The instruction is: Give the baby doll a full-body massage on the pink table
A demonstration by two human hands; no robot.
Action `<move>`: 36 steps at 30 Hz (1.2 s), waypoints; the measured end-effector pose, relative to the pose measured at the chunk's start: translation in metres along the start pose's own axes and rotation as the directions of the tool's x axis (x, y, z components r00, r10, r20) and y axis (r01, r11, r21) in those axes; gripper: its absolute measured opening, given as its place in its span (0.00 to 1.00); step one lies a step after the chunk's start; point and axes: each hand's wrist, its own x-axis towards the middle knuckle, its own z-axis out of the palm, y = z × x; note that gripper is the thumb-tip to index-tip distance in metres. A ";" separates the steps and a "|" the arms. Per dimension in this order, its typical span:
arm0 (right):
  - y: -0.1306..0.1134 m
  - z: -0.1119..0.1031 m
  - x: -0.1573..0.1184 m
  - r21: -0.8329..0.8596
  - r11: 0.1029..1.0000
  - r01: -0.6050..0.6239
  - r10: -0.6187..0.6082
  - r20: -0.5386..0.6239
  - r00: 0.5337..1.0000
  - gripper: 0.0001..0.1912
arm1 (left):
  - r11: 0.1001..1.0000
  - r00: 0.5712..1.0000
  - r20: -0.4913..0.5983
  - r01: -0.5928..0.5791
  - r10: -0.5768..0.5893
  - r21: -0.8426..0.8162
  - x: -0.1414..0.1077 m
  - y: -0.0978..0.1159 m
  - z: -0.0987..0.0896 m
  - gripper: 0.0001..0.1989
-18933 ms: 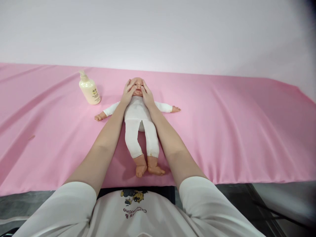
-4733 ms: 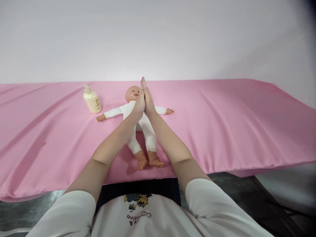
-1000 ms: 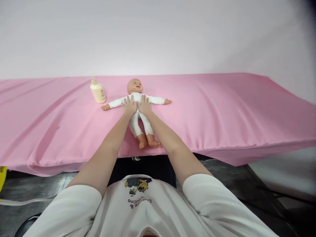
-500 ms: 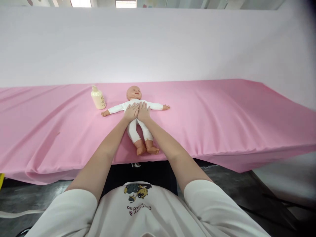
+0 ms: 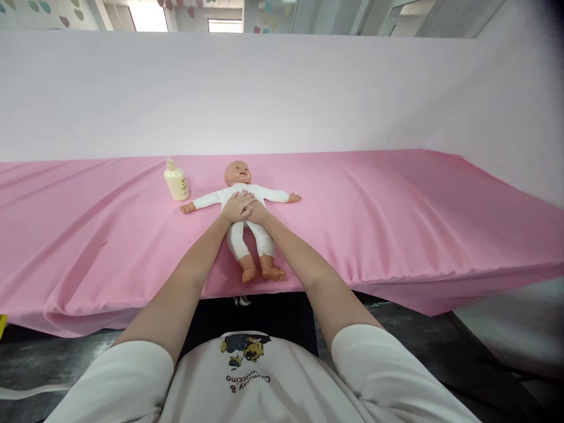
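A baby doll [image 5: 263, 241] with a white cloth body lies on its back, arms spread and feet toward me. My left hand [image 5: 237, 207] rests open on the doll's belly, fingers stretched out and partly over the other hand. My right hand [image 5: 256, 210] lies on the belly too, its fingers extended and partly hidden under the left. Both palms are out of sight. Left of the doll's head stands a cream pump bottle [image 5: 177, 182], apart from both hands.
Pink cloth [image 5: 374, 223] with soft folds covers the table and hangs over its front edge. Behind it rises a plain white panel [image 5: 282, 94], which also runs along the right side. A yellow item [image 5: 2, 324] shows at the far left edge.
My hands lay side by side on the doll's chest; now they overlap at the middle of the belly. The view has tilted up slightly.
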 end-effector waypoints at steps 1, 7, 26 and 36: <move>0.003 0.001 -0.002 0.025 0.998 0.052 -0.052 0.019 0.998 0.26 | 1.000 1.000 0.000 0.013 -0.013 -0.014 -0.001 0.000 0.000 0.29; 0.007 0.006 -0.014 0.101 0.983 0.153 -0.150 -0.029 0.988 0.18 | 0.977 0.983 -0.047 0.168 -0.175 -0.127 -0.005 -0.008 0.002 0.27; 0.004 0.027 0.000 0.018 0.944 -0.330 0.327 -0.194 0.925 0.37 | 0.865 0.859 -0.102 0.496 -0.502 -0.081 -0.008 -0.013 0.017 0.32; 0.063 0.026 0.015 0.099 0.994 0.050 -0.052 0.013 0.999 0.41 | 0.969 0.968 -0.045 0.247 -0.248 -0.032 -0.011 -0.026 0.016 0.31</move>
